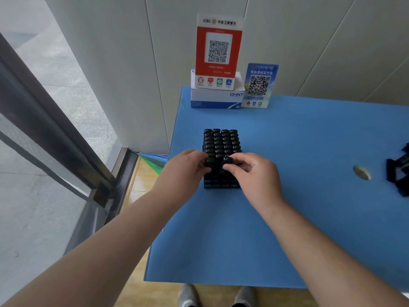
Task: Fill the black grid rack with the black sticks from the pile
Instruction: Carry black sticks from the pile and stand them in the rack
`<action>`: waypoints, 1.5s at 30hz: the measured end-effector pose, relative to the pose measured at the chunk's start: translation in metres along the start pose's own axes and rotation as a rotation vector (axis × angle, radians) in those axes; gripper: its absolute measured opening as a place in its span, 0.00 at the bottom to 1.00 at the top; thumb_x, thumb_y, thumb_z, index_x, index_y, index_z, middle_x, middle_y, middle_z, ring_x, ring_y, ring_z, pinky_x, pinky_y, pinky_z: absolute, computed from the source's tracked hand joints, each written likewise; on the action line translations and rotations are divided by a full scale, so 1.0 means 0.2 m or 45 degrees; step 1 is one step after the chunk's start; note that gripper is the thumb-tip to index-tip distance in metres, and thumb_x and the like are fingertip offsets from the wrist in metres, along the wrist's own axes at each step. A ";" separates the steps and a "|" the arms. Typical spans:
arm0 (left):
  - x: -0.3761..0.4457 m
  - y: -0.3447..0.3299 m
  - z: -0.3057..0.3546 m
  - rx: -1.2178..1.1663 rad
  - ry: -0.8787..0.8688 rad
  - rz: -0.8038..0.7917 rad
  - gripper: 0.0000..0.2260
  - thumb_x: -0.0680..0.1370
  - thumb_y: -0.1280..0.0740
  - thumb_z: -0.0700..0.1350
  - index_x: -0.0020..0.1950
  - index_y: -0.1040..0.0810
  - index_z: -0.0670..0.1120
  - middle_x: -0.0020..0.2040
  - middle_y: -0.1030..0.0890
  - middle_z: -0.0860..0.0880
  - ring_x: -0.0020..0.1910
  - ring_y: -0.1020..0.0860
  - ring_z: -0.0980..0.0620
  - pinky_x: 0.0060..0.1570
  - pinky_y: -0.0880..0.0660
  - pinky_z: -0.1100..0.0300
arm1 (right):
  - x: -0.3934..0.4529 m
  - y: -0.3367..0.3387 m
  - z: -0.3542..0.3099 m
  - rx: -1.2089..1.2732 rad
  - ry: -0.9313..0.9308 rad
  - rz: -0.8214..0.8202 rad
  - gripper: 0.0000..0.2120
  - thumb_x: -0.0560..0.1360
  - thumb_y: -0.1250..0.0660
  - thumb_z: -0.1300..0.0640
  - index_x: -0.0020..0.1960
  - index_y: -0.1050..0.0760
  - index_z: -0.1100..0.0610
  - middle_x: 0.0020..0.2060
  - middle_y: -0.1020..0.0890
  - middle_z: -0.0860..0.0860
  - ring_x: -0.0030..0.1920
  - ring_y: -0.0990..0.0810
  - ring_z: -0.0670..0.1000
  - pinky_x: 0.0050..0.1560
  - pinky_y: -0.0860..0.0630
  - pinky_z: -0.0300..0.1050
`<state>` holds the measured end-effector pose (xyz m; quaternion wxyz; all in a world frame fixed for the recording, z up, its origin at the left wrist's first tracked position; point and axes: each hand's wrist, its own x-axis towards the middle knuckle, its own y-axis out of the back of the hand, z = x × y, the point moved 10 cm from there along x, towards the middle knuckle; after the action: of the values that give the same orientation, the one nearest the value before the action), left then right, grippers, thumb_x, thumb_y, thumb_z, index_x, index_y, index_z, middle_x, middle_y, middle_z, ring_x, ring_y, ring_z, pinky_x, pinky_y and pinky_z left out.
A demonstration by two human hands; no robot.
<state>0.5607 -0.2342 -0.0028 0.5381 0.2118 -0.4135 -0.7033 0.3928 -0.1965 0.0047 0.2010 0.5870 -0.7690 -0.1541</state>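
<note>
Head view, my left hand: my left hand pinches a black stick by its top, over the left side of the rack's near rows.
Head view, my right hand: my right hand has its fingers curled round a second stick, tilted a little, just beside the first.
Head view, rack: the black grid rack stands on the blue table straight ahead; its far rows are full of sticks, its nearest rows still show open cells.
Head view, pile: loose black pieces lie at the table's right edge, well apart from the rack; I judge that is the pile, though it is cut off by the frame.
Risk, tilt: I judge the tilted stick could catch on a cell wall and jam or miss its cell.
Risk, crowding: both my hands work close together, so one could knock the other's stick or nudge its seated neighbours.
Risk, rack: a hard push could slide the rack on the smooth table.
Writing, red stand: the red QR sign reads "ICBC", then Chinese characters.
Writing, box: the white and blue box reads "CHNT".
Writing, blue card: the blue QR card has Chinese text too small to read.
</note>
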 end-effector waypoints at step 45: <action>-0.01 0.01 -0.10 -0.266 0.214 0.070 0.14 0.71 0.23 0.46 0.46 0.28 0.48 0.40 0.22 0.55 0.40 0.21 0.55 0.43 0.23 0.54 | -0.02 -0.06 0.09 -0.140 -0.101 -0.030 0.08 0.72 0.23 0.56 0.47 0.19 0.47 0.41 0.16 0.41 0.40 0.18 0.39 0.43 0.25 0.28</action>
<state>0.5775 -0.2387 -0.0130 0.6090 0.2014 -0.2972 -0.7073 0.3952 -0.1966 -0.0165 0.2006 0.5773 -0.7598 -0.2217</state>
